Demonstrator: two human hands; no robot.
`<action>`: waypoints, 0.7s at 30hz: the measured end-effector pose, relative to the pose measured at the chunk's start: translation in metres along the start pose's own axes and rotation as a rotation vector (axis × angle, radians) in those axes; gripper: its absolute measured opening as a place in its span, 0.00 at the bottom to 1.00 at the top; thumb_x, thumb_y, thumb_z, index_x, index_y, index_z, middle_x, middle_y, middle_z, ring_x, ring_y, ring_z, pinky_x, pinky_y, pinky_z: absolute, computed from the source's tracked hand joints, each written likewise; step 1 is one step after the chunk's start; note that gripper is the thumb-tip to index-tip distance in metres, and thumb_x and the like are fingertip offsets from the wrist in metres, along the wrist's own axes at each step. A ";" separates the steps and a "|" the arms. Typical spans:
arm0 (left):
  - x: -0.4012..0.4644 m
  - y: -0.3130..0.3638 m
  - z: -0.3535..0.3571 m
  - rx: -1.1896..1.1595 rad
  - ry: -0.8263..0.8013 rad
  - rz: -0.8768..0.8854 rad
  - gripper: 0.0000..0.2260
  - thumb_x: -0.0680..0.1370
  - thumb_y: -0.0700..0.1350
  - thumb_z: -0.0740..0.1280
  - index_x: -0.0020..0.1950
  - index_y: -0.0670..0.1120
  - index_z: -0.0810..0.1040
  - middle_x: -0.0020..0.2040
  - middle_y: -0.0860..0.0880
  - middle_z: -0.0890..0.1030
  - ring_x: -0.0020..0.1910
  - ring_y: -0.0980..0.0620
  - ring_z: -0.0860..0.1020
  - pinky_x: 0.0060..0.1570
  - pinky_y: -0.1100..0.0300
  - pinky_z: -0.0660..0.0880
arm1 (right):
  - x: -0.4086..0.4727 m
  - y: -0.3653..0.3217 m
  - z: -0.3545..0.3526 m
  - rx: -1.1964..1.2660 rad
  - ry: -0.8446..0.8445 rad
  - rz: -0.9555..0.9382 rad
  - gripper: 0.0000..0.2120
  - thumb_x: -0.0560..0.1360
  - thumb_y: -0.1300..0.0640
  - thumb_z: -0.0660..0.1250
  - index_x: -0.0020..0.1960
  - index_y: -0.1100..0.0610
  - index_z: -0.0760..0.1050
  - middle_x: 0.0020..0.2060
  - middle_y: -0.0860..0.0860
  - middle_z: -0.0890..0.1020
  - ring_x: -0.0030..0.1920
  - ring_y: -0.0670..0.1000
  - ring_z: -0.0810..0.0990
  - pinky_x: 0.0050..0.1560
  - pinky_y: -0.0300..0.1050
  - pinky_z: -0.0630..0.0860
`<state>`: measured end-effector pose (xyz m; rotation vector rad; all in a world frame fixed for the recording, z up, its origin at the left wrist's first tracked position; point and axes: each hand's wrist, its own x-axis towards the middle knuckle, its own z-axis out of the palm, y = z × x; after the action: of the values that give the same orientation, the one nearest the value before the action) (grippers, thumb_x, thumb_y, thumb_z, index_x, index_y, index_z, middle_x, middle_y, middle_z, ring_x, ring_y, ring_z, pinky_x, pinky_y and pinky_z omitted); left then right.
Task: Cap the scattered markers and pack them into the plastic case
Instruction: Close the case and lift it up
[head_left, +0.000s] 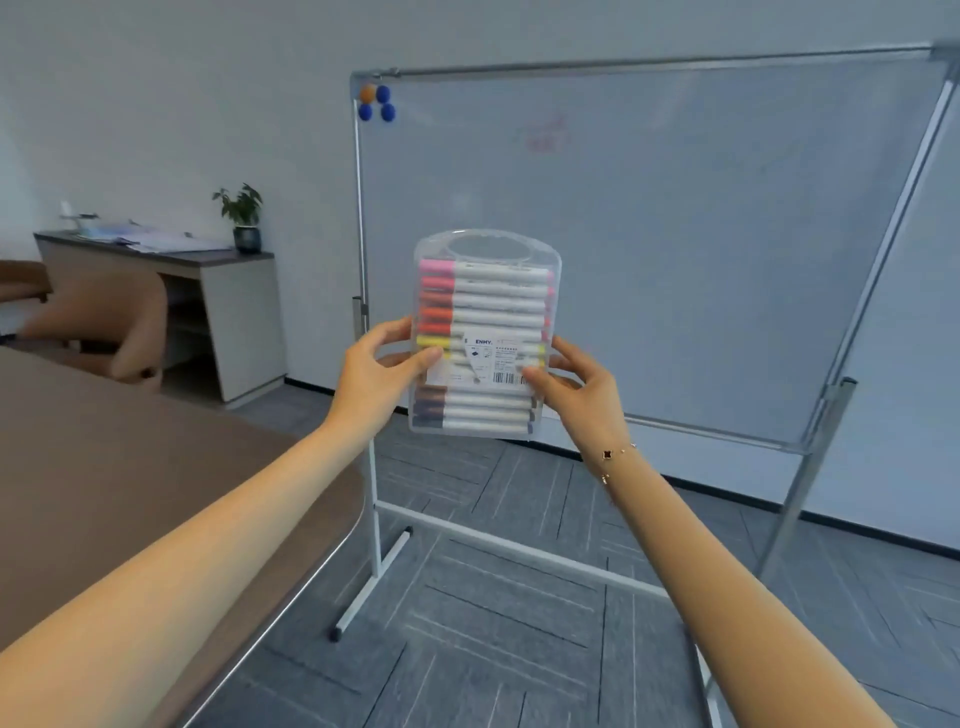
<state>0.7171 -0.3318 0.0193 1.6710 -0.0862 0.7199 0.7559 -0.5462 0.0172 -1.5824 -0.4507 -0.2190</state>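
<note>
I hold a clear plastic case (485, 249) upright in the air in front of a whiteboard, its handle cutout at the top. Inside lies a stack of several capped markers (498, 304), white barrels with pink, red, orange, yellow and brown caps on the left. A white label with a barcode sits on the case front. My left hand (379, 371) grips the case's left edge, thumb on the front. My right hand (576, 387) grips the right edge near the barcode, a bracelet on its wrist. The case looks closed.
A brown table (130, 467) with a metal rim fills the lower left. A wheeled whiteboard (675, 218) with several round magnets stands behind the case. A desk with a potted plant (241, 218) and a tan chair are at the far left. Grey carpet tiles cover the floor.
</note>
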 end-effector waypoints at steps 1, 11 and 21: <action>0.018 -0.007 0.020 -0.018 -0.018 -0.007 0.18 0.73 0.43 0.73 0.62 0.48 0.76 0.53 0.62 0.77 0.46 0.72 0.78 0.43 0.77 0.72 | 0.018 0.009 -0.013 -0.022 0.026 -0.001 0.23 0.73 0.58 0.72 0.67 0.54 0.73 0.54 0.52 0.80 0.47 0.41 0.83 0.45 0.29 0.77; 0.179 -0.135 0.147 -0.054 -0.128 -0.086 0.23 0.70 0.40 0.75 0.64 0.43 0.77 0.61 0.50 0.80 0.53 0.61 0.77 0.41 0.81 0.71 | 0.182 0.148 -0.068 -0.126 0.200 0.034 0.23 0.72 0.58 0.72 0.67 0.53 0.73 0.49 0.54 0.79 0.45 0.51 0.83 0.54 0.49 0.80; 0.210 -0.237 0.185 -0.086 -0.161 -0.161 0.22 0.66 0.40 0.78 0.59 0.43 0.81 0.53 0.49 0.84 0.54 0.53 0.81 0.59 0.52 0.76 | 0.219 0.246 -0.077 -0.157 0.289 0.152 0.22 0.69 0.56 0.75 0.60 0.60 0.75 0.50 0.52 0.82 0.45 0.50 0.83 0.52 0.51 0.80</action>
<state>1.0644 -0.3737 -0.0911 1.6308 -0.0941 0.4544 1.0651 -0.5914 -0.1124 -1.6978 -0.0898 -0.3675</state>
